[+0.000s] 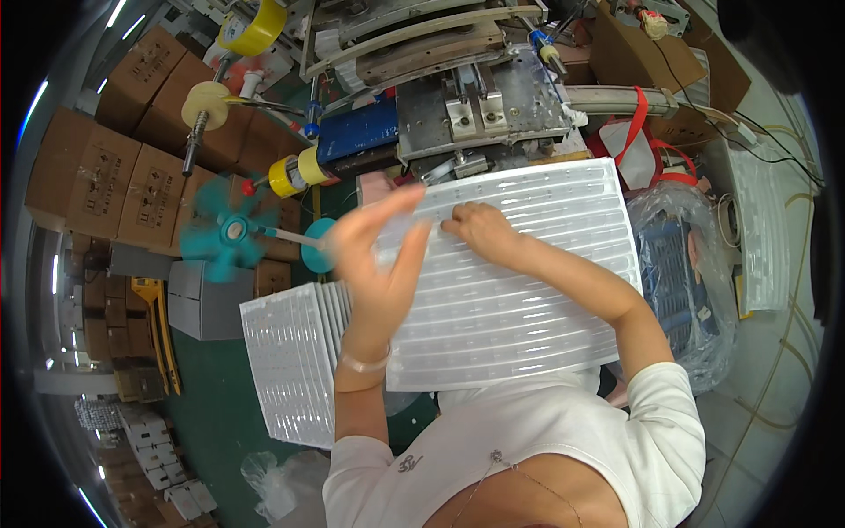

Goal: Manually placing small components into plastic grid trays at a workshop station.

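A large white ribbed plastic tray [528, 299] lies in front of me on the green bench. My left hand [380, 255] is raised over the tray's left part with fingers spread, slightly blurred, and a small clear piece seems to sit at its fingertips. My right hand [480, 231] rests on the tray's upper middle, fingers curled down onto its ribs. A stack of similar white trays [286, 361] is fanned out at the left, partly under my left forearm.
A metal machine [480, 106] stands just beyond the tray. A small teal fan [231, 231] spins at the left, with tape rolls [295, 172] nearby. Cardboard boxes [114, 176] are piled far left. A plastic-covered blue crate [673, 273] sits to the right.
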`<act>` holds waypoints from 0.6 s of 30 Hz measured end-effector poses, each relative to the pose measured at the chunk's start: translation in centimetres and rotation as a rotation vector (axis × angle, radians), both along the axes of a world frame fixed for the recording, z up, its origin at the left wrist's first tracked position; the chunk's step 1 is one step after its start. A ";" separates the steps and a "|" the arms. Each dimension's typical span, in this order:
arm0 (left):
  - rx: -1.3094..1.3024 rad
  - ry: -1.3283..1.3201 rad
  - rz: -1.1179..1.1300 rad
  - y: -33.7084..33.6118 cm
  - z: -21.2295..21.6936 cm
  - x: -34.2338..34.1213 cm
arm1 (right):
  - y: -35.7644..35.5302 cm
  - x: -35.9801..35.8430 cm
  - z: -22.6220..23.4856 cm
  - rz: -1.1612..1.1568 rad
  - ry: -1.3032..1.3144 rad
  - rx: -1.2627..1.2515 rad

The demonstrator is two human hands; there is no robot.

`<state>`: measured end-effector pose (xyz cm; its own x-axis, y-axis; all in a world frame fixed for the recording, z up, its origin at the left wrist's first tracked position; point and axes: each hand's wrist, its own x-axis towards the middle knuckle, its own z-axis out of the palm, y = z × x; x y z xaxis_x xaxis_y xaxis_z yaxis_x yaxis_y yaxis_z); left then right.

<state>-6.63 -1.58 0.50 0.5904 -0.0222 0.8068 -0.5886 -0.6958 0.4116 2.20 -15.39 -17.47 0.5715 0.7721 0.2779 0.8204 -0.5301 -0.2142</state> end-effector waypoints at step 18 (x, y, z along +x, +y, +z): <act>0.373 0.539 0.219 6.0 -14.9 1.9 | -4.8 1.9 7.9 -0.257 0.577 0.578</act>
